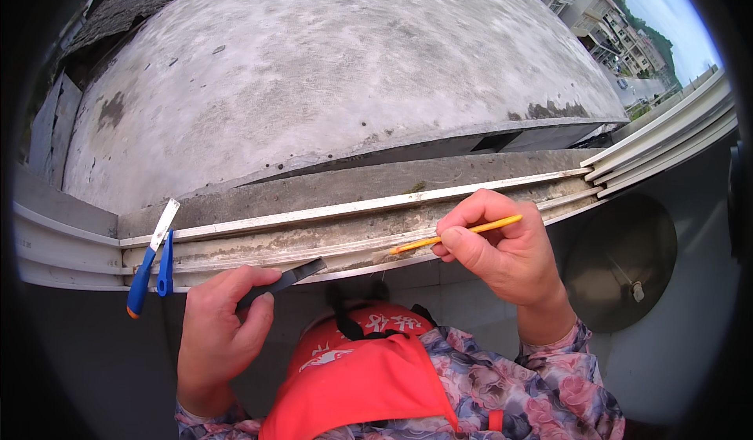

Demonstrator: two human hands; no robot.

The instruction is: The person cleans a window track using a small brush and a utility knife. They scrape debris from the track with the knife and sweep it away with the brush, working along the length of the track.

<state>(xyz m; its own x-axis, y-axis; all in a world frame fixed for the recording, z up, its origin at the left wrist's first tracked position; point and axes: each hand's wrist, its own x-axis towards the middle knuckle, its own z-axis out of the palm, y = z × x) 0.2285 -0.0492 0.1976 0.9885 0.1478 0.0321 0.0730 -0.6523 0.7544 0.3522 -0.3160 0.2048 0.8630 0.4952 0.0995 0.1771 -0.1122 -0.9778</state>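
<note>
My left hand (213,336) is closed round a flat black tool (296,274), its squared end pointing right over the near edge of the window track (235,228). What kind of tool it is, I cannot tell. Between the thumb and fingers of my right hand (502,258) is a thin yellow stick (496,223). It slants down to the left, and its orange-tinged tip is over the track's near rails. Brown dirt lies along the grooves. At the track's left end rest a blue-handled scraper (142,281) with a whitish blade and a slim blue tool (165,264) with a holed end.
White frame rails (667,138) rise at the right, and a frame side (63,248) at the left. Beyond the sill is a grey concrete roof (337,71). A dark round object (620,260) is at the lower right. My red apron (357,385) hangs below the track.
</note>
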